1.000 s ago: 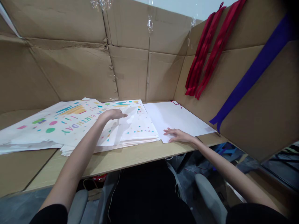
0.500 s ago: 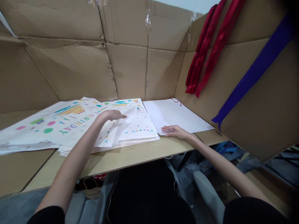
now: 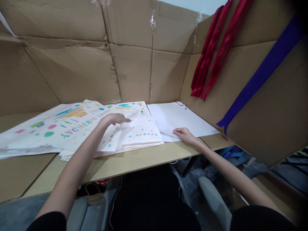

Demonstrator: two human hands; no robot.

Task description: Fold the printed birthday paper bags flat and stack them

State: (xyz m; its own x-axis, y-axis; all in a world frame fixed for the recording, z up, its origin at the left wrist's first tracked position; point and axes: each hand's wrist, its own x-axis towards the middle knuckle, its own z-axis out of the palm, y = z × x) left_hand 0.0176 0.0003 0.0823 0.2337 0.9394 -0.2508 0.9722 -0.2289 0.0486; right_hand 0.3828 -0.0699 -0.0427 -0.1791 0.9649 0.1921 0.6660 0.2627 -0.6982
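Observation:
My left hand [image 3: 119, 118] is over a stack of thin white "Happy Birthday" printed sheets [image 3: 146, 128]. Its fingers hold the turned-back part of the top sheet, with the index finger stretched to the right; the exact grip is partly hidden. To the right, my right hand [image 3: 185, 134] pinches the near edge of a white blank sheet [image 3: 185, 115] between thumb and fingers. That edge is slightly raised, with more white paper under it. A second fan of the printed sheets [image 3: 40, 128] lies further left.
Cardboard walls [image 3: 134, 70] close in the table [image 3: 134, 163] at the back and right. Red ribbons [image 3: 209, 57] and a blue-purple ribbon [image 3: 260, 73] hang on the right wall. A thin red cord [image 3: 181, 104] lies at the white sheet's far edge.
My right hand has moved slightly right along the white sheet's near edge, and its spread fingers have closed into a pinch, raising the edge. My left hand has stayed in place.

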